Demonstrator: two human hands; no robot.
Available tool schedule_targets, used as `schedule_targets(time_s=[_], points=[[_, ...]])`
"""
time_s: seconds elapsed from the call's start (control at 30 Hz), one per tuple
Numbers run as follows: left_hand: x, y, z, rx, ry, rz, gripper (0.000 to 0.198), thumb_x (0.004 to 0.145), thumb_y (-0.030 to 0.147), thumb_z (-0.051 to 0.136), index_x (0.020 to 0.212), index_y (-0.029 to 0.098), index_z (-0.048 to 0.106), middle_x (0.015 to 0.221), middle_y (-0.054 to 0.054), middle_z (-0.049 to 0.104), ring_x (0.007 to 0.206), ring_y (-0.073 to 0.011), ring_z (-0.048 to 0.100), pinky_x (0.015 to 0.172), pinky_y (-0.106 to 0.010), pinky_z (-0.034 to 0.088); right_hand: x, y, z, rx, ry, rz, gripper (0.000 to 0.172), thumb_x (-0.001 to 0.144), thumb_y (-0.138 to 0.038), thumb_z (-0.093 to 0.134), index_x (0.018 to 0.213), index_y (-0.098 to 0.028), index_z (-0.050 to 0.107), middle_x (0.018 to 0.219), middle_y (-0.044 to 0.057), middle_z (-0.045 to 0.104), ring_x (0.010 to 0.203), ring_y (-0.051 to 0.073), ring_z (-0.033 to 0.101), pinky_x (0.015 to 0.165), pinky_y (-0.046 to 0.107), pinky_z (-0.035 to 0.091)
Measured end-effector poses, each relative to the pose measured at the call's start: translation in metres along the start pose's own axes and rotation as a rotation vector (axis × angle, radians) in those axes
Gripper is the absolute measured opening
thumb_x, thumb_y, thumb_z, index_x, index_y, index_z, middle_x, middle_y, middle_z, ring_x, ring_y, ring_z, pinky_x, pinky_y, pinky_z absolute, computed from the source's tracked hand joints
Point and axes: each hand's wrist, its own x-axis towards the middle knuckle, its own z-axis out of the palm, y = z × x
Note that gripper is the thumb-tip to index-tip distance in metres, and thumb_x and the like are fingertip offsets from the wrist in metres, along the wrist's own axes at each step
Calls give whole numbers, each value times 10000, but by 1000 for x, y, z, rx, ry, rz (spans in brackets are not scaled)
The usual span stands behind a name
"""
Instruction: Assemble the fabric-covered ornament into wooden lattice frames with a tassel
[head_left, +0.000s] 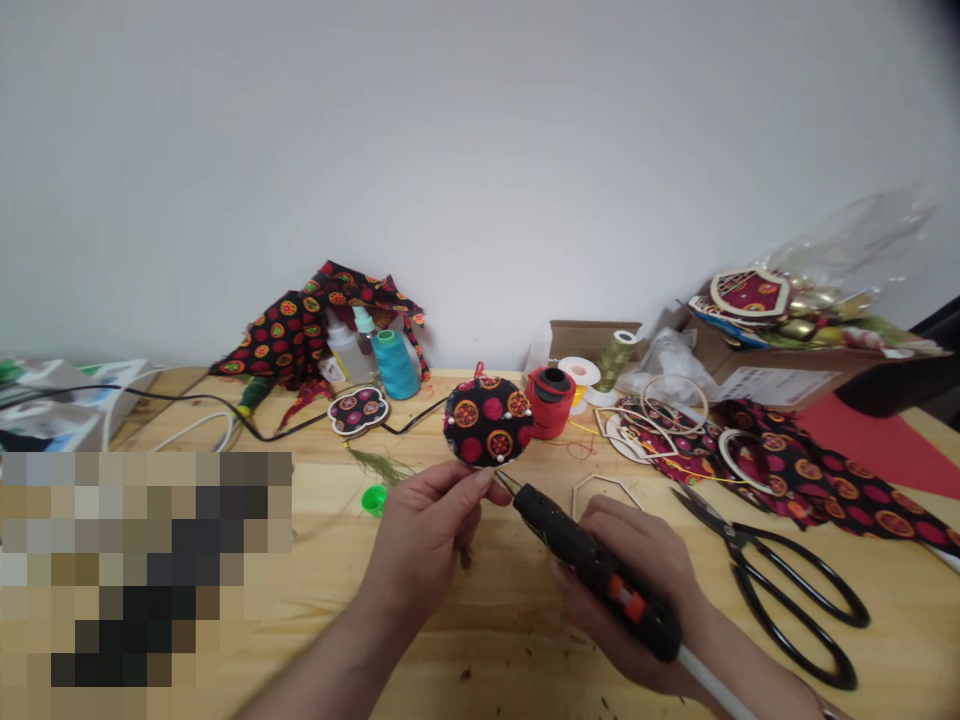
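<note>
My left hand (424, 540) pinches a round disc covered in black fabric (488, 421), printed with red and orange circles and set with several pin heads along its edge. My right hand (622, 590) grips a black hot glue gun (600, 565) with an orange trigger and a white cable. The gun's metal nozzle (507, 483) sits just below the disc's lower right edge, and I cannot tell whether they touch. My right hand's fingers are partly hidden behind the gun.
Large black-handled scissors (772, 580) lie to the right on the wooden table (495, 640). Beyond stand a red spool (550, 400), a teal thread cone (396, 365), printed fabric (817, 480), and thin frames (673, 405). A pixelated patch covers the lower left.
</note>
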Motion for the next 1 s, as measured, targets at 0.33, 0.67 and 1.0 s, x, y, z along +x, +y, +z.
schedule_targets(time_s=[0.33,0.67,1.0], points=[[1,-1,-2,-5,1,0,250,754,343,695,634,124,705,408,86,321,405,-31,206,400,-193,121,1,1,0,-10,12,-5,166,758,-156,605,702,-199,454,630,-16,449,566,123,443,504,245,308],[1,-2,0,10,5,-1,257,743,354,703,628,124,704,410,85,320,408,-34,209,405,-203,117,-1,1,0,-2,22,-10,181,756,-151,608,703,-202,442,626,-23,440,571,121,443,505,244,307],[0,-2,-1,-16,2,-7,257,741,352,708,628,121,703,402,88,309,404,-32,199,402,-202,116,-3,1,1,-4,14,11,174,756,-150,611,713,-203,451,635,-23,449,571,120,442,509,248,311]])
